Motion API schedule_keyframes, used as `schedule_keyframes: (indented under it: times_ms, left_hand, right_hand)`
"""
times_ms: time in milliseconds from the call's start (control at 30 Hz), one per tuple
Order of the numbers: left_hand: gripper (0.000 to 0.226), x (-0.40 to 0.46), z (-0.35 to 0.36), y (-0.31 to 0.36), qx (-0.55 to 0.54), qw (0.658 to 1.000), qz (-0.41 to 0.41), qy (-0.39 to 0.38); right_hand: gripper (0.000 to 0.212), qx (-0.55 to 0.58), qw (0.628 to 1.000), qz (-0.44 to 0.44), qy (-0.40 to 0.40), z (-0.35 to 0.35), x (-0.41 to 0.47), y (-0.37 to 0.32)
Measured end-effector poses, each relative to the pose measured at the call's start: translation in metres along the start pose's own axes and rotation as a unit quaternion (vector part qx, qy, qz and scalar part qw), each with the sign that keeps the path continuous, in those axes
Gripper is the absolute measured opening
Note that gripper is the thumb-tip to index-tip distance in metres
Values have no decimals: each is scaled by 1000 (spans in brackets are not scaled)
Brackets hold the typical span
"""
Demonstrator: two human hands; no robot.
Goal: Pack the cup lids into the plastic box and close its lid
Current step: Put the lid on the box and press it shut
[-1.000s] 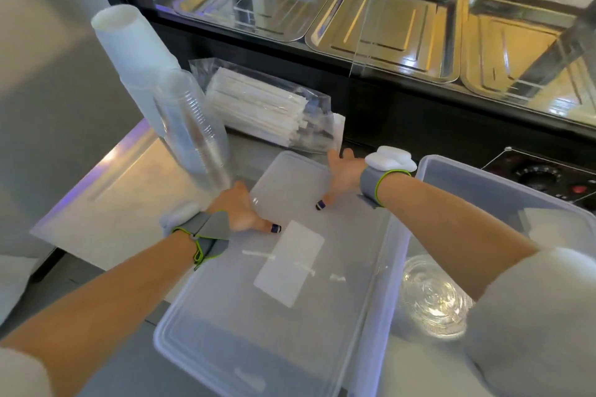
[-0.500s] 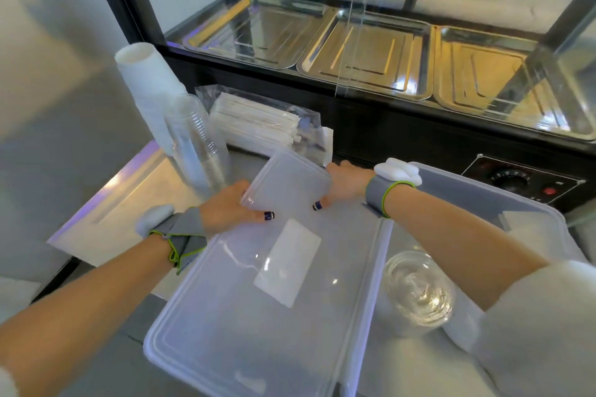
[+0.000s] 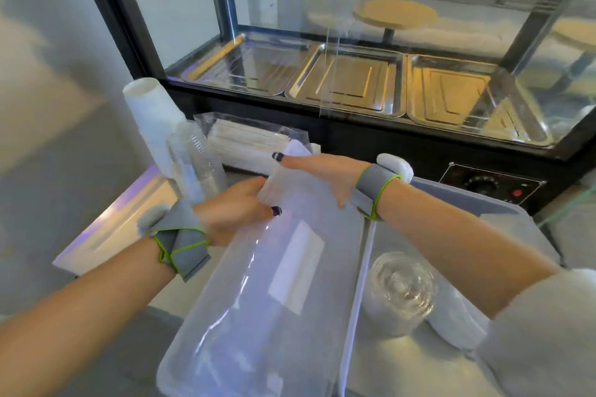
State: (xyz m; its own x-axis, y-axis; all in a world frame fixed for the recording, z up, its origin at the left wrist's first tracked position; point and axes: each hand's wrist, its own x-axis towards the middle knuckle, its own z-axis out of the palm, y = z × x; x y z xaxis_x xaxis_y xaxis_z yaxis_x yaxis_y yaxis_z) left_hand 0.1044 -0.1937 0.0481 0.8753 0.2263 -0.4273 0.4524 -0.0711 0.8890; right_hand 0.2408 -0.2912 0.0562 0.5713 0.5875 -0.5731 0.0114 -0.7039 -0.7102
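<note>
The translucent box lid (image 3: pixel 258 316) with a white label is tilted up at its far end, left of the plastic box (image 3: pixel 477 213). My left hand (image 3: pixel 232 209) grips the lid's far left corner, thumb on top. My right hand (image 3: pixel 319 171) holds the far edge from above. Inside the box a stack of clear cup lids (image 3: pixel 400 287) stands beside a white lid stack (image 3: pixel 451 319), partly hidden by my right arm.
A stack of white cups (image 3: pixel 151 119) and a stack of clear cups (image 3: pixel 193 161) stand at the left on the steel counter (image 3: pixel 106 229). A bag of wrapped straws (image 3: pixel 251 142) lies behind. The glass warmer with metal trays (image 3: pixel 348 84) fills the back.
Both hands have raised the lid's far end from lying flat to tilted up. My right hand moved from resting on it to gripping its far edge.
</note>
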Motion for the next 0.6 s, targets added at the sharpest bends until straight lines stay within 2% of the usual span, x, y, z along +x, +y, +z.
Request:
schedule_keyframes:
  times_ms: [67,133,167,300,367,400,467,500,567,600]
  left_hand:
    - [31,-2,6,8,-4,999,26,-23]
    - [33,-4,14,18,19,998,56,-25]
    - [35,-6,19,23,42,997,67,-18]
    - [29,-13,41,41,48,993,109,-12]
    - [21,-15,56,49,46,992,119,-8]
    - [27,-17,66,51,44,992,120,-14]
    - [38,-19,79,54,39,992,116,-23]
    - [35,-19,85,54,39,992,113,-27]
    - [10,-18,96,54,39,993,102,-38]
    - [12,-17,100,53,38,993,104,-47]
  right_hand:
    - [60,61,998,-13,14,6,-7,-8]
    - [87,90,993,-40,63,9,-12,-15]
    - [91,108,990,-36,79,10,-18,-18]
    - [65,161,984,-6,77,1,-34,-22]
    - [27,159,983,-19,86,-8,-47,-19]
    - [15,156,984,-16,82,-14,-55,-17]
    - [30,191,979,-7,64,-20,-61,-15]
    - [35,194,978,-21,73,-25,-63,-9]
    - [42,169,980,-39,99,-33,-70,-4]
    - [43,153,981,-41,110,-35,-74,-2]
